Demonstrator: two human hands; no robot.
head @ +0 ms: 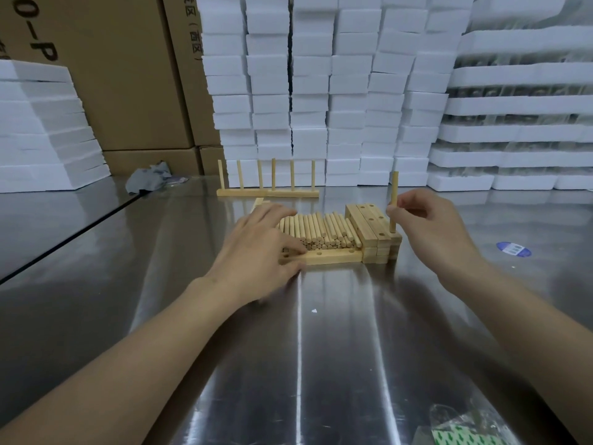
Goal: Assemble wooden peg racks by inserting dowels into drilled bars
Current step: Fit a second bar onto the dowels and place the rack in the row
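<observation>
Backdrop: brown cardboard cartons (128, 75) at left, stacked white foam blocks (321, 91) across the back, shiny steel bench (321, 348) under everything.
Far left: grey crumpled rag (149, 179), idle.
Behind the work area: finished wooden peg rack (268, 193), pegs upright.
Left hand (260, 248): grip released, fingers flat over the left end of the pale drilled wooden bar (324, 256) lying nearest.
Centre: pile of loose wooden dowels (317, 231), touching the bar's far side.
Right of pile: stack of drilled wooden bars (369, 226), holes facing up.
Right hand (430, 226): grip pinching one upright wooden dowel (394, 194) mid-shaft, lower end at a hole on the stack's right edge. Can't tell if it's seated.
Far right: blue round sticker (513, 249).
Handling: dowels look light, stiff and smooth, and likely to roll. Pinch mid-shaft and keep vertical. Bars look rigid; pin them down at an end, clear of the holes.
Count: one finished rack with six pegs, one dowel in hand, dozens loose, one bar in front. Stack count unclear.
</observation>
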